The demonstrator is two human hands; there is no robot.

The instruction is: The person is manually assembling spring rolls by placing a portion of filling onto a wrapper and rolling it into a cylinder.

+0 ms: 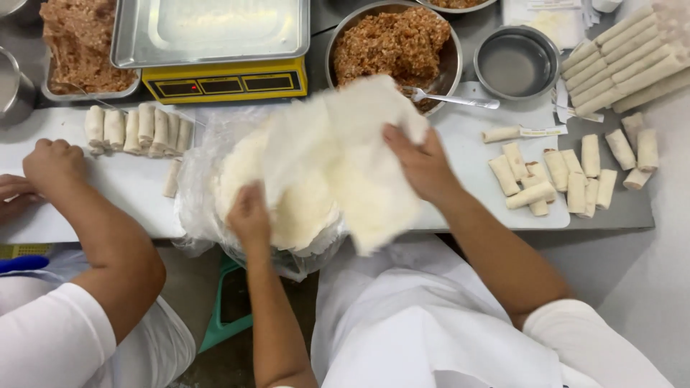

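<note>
A stack of thin white round wrappers (295,197) lies on a clear plastic bag (198,208) at the table's front edge. My left hand (249,215) presses down on the stack's near left side. My right hand (420,164) grips one wrapper sheet (359,154) and holds it lifted and folded above the stack, blurred by motion. A steel bowl of minced filling (392,43) with a spoon (453,99) in it stands just behind the wrappers.
Finished rolls (557,179) lie on the white board at right, more stacked at the far right (625,61). A yellow scale (223,79) with a steel tray, a filling tray (83,47), a small bowl (516,61). A co-worker's arm (79,208) and rolls (140,129) at left.
</note>
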